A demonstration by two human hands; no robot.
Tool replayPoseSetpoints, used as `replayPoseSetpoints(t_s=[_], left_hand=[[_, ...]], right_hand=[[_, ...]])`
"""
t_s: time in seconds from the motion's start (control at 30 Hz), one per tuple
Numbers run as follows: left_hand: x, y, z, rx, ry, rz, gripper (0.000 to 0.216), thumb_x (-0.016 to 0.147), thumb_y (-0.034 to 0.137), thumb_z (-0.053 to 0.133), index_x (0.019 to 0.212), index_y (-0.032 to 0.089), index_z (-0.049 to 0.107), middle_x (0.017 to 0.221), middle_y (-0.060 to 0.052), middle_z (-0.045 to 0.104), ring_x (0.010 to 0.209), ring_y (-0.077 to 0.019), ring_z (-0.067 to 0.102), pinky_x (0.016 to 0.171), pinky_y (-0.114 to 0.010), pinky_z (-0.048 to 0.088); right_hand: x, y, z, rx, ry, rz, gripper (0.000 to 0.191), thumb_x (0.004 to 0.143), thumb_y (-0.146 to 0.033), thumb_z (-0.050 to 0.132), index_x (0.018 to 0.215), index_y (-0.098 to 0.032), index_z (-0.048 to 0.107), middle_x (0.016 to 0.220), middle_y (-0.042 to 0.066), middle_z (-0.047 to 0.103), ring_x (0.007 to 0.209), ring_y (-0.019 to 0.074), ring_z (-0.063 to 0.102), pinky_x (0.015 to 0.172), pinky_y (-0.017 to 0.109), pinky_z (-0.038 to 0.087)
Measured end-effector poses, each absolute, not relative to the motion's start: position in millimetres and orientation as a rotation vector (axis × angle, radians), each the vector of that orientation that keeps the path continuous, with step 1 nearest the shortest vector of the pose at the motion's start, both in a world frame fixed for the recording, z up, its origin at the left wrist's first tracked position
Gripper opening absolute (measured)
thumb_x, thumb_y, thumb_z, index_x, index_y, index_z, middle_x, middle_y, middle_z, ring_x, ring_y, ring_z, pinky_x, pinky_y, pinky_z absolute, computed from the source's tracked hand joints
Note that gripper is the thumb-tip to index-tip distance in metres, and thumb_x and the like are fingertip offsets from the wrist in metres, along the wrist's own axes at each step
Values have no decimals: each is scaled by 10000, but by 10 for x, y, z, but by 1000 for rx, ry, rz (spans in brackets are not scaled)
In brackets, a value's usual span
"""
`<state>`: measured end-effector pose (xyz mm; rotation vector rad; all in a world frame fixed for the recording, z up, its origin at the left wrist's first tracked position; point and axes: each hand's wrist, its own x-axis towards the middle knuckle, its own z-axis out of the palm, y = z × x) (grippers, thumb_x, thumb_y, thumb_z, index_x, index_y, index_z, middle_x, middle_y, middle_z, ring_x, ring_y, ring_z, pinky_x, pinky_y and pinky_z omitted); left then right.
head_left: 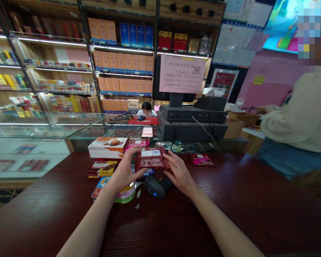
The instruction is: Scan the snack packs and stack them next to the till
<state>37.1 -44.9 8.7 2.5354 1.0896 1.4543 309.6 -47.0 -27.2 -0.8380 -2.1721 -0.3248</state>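
Note:
A dark red-brown snack packet (151, 159) with a white barcode label is held up over the counter, its printed back facing me. My left hand (126, 170) curls round its left end, thumb below and fingers above. At the right end, the fingers and thumb of my right hand (179, 172) close on the packet's edge. Beneath my hands lies a black barcode scanner (155, 186) with a small blue light. Beside my left hand are stacked white-and-orange boxes (107, 145), yellow and brown chocolate packets (105, 168) and a round green-edged container (125, 196), partly covered.
Another red packet (201, 159) lies on the dark wooden counter (238, 207) to the right. Behind stand a cash register (192, 119), a glass display case (48, 130) and stocked shelves (123, 64). One person (302, 110) stands at the right; another head shows behind the glass.

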Motion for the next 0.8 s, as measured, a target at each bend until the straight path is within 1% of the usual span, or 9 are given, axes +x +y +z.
replayPoseSetpoints(t_s=[0.07,0.13,0.23,0.33,0.4,0.5,0.63,0.73,0.8], left_hand=[[369,-440,70,2477,1149,1422,581,843,363,703,1338,232,430,1363,-131,561,1282,-280,563,1079,-484,466],[370,-430,50,2404,1205,1391,550,836,410,710,1293,238,458,1285,-109,622,1198,-264,623,1032,-463,497],[376,-426,40,2269,1241,1413,509,840,459,695,1240,242,467,1161,-70,693,1092,-234,680,981,-421,522],[382,-438,58,2144,1327,1422,448,869,501,629,1204,246,477,1032,-35,738,976,-216,722,901,-377,547],[385,-449,73,2092,1421,1419,448,871,535,599,1195,247,487,982,-25,751,936,-223,735,849,-360,552],[394,-451,79,2068,1514,1415,491,862,558,597,1231,252,491,961,-14,757,917,-233,738,805,-342,548],[410,-415,54,2088,1577,1394,439,892,514,562,1250,263,522,930,-7,755,892,-232,740,762,-317,535],[421,-386,39,2076,1600,1393,390,917,484,526,1238,264,542,862,2,740,794,-213,736,691,-286,519],[430,-377,32,2084,1545,1395,401,925,472,517,1266,260,524,825,12,729,739,-193,723,673,-271,513]], right_hand=[[3088,-472,-280,-822,-2147,-224,590,993,-211,505,1548,-203,307,1483,151,510,1471,285,360,1156,537,405],[3082,-473,-294,-824,-2129,-119,567,999,-235,509,1536,-215,327,1492,146,494,1462,270,375,1156,503,411],[3072,-476,-324,-837,-2116,6,495,1007,-268,507,1491,-234,409,1500,129,483,1435,254,411,1155,472,412],[3051,-488,-351,-859,-2099,76,445,1004,-308,519,1443,-248,488,1461,121,514,1381,256,468,1143,470,421],[3030,-500,-357,-879,-2079,133,436,997,-334,532,1426,-254,519,1430,116,532,1352,254,490,1137,461,425],[3002,-514,-349,-882,-2033,251,434,989,-359,547,1412,-264,544,1427,104,530,1347,247,491,1141,440,420],[2997,-518,-318,-871,-1955,388,426,976,-386,563,1386,-271,579,1417,100,531,1336,246,501,1151,426,406],[3013,-518,-295,-872,-1917,473,430,973,-390,567,1390,-284,580,1413,91,532,1336,242,502,1157,419,393],[3024,-515,-286,-869,-1894,518,433,973,-389,567,1396,-296,575,1422,84,527,1342,241,497,1153,417,393]])
